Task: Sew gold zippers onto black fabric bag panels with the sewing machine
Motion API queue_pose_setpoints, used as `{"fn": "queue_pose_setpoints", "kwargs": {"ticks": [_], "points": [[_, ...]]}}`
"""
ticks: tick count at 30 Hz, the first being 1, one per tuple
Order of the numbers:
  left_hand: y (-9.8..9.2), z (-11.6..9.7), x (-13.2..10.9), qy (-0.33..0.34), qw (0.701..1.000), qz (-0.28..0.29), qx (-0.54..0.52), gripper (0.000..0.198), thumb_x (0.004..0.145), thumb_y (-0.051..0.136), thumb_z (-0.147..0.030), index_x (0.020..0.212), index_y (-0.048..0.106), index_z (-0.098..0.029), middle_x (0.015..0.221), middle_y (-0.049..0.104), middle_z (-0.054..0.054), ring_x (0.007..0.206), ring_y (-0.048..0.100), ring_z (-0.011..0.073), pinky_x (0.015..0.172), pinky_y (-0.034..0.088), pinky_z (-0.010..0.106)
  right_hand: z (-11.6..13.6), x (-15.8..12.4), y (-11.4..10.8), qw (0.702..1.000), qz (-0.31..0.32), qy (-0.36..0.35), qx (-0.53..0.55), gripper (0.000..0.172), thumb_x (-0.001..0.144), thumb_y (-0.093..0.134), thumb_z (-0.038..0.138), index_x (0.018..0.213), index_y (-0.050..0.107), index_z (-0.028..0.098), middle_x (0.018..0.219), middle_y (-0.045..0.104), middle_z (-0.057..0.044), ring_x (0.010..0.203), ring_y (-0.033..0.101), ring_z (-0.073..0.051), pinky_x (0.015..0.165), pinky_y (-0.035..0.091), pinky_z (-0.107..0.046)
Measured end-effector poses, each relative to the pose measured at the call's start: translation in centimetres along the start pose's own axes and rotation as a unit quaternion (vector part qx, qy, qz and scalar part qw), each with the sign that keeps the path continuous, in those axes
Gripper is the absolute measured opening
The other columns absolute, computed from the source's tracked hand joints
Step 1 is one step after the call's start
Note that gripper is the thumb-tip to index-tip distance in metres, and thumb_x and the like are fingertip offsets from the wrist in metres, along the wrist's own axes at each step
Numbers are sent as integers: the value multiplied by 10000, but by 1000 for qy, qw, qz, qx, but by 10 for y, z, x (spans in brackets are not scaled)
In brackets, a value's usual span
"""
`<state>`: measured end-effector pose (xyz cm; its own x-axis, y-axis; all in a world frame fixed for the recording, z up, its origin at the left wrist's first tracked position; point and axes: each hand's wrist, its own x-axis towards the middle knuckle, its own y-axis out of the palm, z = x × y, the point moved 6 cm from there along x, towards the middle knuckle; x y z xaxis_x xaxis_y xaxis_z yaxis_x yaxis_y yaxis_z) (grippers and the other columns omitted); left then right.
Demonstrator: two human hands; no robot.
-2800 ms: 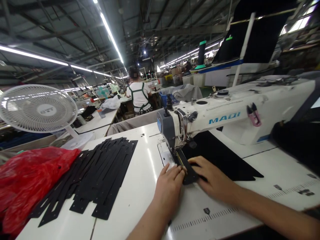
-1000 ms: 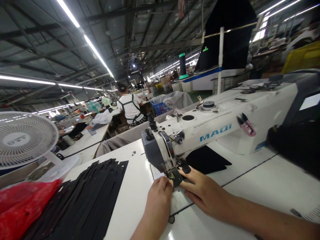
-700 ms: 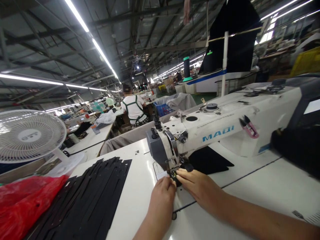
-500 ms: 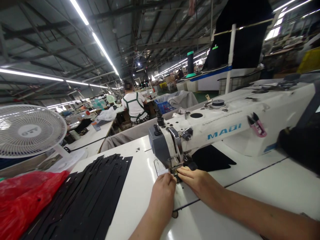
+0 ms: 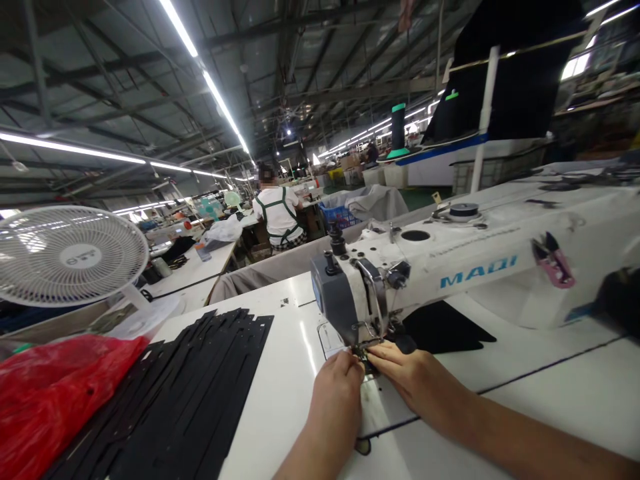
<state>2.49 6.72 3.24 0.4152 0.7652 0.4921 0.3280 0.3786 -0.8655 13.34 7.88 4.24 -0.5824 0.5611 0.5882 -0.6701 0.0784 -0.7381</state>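
Note:
A white sewing machine (image 5: 480,270) stands on a white table. My left hand (image 5: 337,390) is just left of its presser foot and needle area (image 5: 365,350), fingers curled and pinched; whatever they hold is hidden. From the right, my right hand (image 5: 410,370) reaches to the same spot, its fingers stretched out and lying flat beside the foot. A small dark piece shows between the fingertips, too little of it to name. A black fabric piece (image 5: 445,327) lies under the machine arm, behind my right hand.
Overlapping black cut pieces (image 5: 190,393) cover the table's left side, beside a red plastic bag (image 5: 65,393). A white fan (image 5: 75,257) stands beyond. Pink-handled thread snips (image 5: 553,260) rest on the machine. A person (image 5: 280,213) sits ahead, facing away; thread cones (image 5: 398,133) stand behind.
The view has shifted, so the scene sits farther right in the picture. Both hands stay at the presser foot with nearly the same finger positions.

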Motion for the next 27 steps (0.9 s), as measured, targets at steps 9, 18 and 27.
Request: {"fn": "queue_pose_setpoints", "kwargs": {"ticks": [9, 18, 27], "points": [[-4, 0, -2, -22, 998, -14, -52, 163, 787, 515, -22, 765, 619, -146, 829, 646, 75, 770, 621, 200, 714, 537, 314, 4, 0, -1, 1000, -3, -15, 1, 353, 867, 320, 53, 1027, 615, 162, 975, 651, -81, 904, 618, -187, 781, 527, -300], [-21, 3, -7, -56, 993, -9, -108, 173, 790, 525, -56, 834, 652, -164, 926, 659, 64, 878, 631, 188, 798, 528, 321, -39, -12, -30, 973, 77, 53, -210, 268, 740, 452, 67, 959, 600, 110, 1002, 590, -151, 915, 556, -268, 772, 471, -412], [-40, -85, -40, 165, 971, 89, -147, 533, 758, 590, -160, 1272, 447, -147, 1277, 535, 123, 1224, 445, 259, 1052, 293, 510, 70, -112, -31, 994, 59, 1, -96, 174, 781, 465, 160, 889, 597, 199, 854, 663, -87, 755, 630, -241, 666, 514, -329]]}}
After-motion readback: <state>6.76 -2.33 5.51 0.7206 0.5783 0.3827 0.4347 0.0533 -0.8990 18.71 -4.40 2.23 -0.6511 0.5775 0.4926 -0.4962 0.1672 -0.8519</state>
